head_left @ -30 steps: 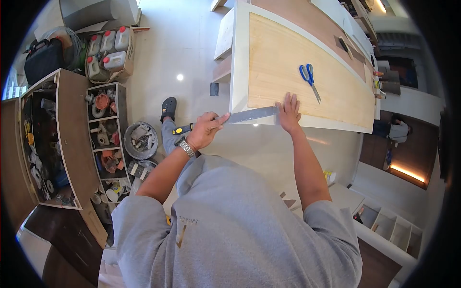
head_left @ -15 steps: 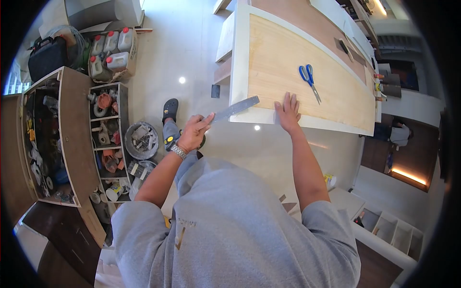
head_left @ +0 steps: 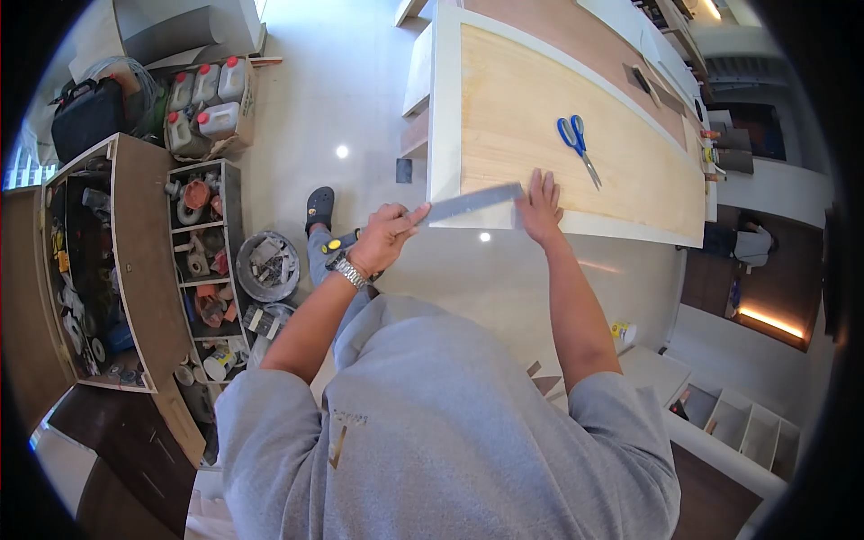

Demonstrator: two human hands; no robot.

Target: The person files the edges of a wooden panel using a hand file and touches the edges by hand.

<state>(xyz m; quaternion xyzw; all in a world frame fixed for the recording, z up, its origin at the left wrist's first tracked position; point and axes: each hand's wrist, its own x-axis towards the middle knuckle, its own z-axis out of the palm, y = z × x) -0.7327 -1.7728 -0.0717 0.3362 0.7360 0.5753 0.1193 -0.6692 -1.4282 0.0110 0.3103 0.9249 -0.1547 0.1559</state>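
Observation:
My left hand (head_left: 382, 241), with a watch at the wrist, grips a long flat grey tool (head_left: 474, 203) whose yellow and black handle end shows behind the hand. The tool's blade lies across the front left corner of the white-edged wooden panel (head_left: 576, 108), its far end close to my right hand. My right hand (head_left: 540, 209) rests on the panel's near edge, fingers spread. Blue-handled scissors (head_left: 579, 148) lie on the panel beyond my right hand.
A tub of scraps (head_left: 268, 266) and an open tool shelf (head_left: 200, 256) stand at left, near a box of red-capped jugs (head_left: 216, 99). A person (head_left: 752, 246) is at the far right. A white drawer unit (head_left: 733, 423) sits at lower right.
Half a second ago the blade was drawn back toward the left; now it reaches across the panel's edge toward my right hand. My right hand has stayed on the panel.

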